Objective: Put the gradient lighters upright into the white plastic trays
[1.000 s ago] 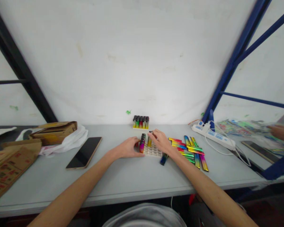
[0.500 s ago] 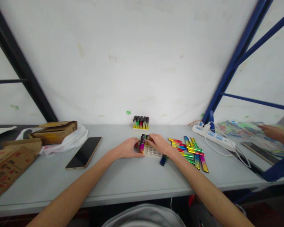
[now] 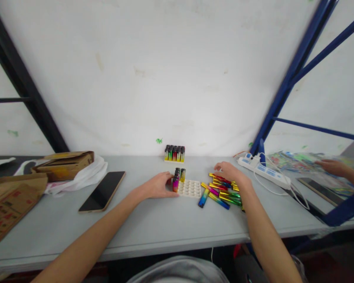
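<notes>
My left hand (image 3: 159,185) is at the left edge of a white tray (image 3: 191,189) with rows of round holes, its thumb along the front and its fingers curved round the left side. In the tray's left part stand several upright lighters, among them a purple-orange lighter (image 3: 176,184) in front and a yellow lighter (image 3: 183,175) in the second column. My right hand (image 3: 228,173) is over the far side of a loose pile of shiny coloured lighters (image 3: 224,192), its fingers bent and apart. No lighter shows in its grasp. A blue lighter (image 3: 203,198) lies near the tray's right corner.
A filled lighter tray (image 3: 174,154) stands by the wall. At left lie a phone (image 3: 103,192), a white plastic bag (image 3: 98,167) and cardboard boxes (image 3: 67,167). Rightward are a power strip (image 3: 264,169), a blue rack post (image 3: 279,94) and another person's hand (image 3: 334,167).
My right hand has moved from the tray to the pile at right. A yellow lighter stands in the second column. The loose lighters have shifted and spread toward the tray. My left hand stays put.
</notes>
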Demonstrator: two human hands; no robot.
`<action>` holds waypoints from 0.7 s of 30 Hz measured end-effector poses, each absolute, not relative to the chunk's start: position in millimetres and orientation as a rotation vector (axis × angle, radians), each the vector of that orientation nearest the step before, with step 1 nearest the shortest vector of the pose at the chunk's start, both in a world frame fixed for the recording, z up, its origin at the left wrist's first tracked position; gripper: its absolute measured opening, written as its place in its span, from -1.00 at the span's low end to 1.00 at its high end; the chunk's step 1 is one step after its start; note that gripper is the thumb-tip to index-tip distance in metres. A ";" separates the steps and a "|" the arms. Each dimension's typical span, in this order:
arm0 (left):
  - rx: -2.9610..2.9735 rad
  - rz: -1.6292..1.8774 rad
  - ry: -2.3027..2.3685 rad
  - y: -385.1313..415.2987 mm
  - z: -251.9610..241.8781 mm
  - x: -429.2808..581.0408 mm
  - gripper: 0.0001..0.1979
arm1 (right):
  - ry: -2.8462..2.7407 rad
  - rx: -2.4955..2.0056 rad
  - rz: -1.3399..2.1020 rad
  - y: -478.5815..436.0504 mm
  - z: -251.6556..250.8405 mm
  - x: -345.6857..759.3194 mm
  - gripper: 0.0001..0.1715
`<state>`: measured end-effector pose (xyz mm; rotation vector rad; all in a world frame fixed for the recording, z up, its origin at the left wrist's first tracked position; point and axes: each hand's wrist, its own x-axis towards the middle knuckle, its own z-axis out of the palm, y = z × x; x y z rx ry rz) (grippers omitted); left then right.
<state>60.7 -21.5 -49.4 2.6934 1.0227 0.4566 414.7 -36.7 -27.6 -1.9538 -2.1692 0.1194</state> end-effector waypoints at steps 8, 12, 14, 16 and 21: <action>2.672 0.446 1.038 -24.3 -46.0 60.7 -0.39 | -2.093 -2.111 0.238 -35.7 -33.4 419.1 -0.84; 2.664 0.440 1.043 -26.1 -43.1 62.2 -0.40 | -1.937 -1.875 0.190 -31.1 -33.4 407.7 -0.76; 2.666 0.439 1.034 -26.9 -41.9 62.7 -0.40 | -1.854 -1.671 0.187 -28.9 -31.2 396.2 -0.68; 2.659 0.447 1.027 -27.6 -41.2 62.8 -0.42 | -1.758 -1.488 0.262 -27.6 -29.6 381.1 -0.61; 2.650 0.451 1.035 -28.4 -40.0 62.9 -0.42 | -1.537 -1.134 0.717 -30.1 -32.4 340.6 -0.49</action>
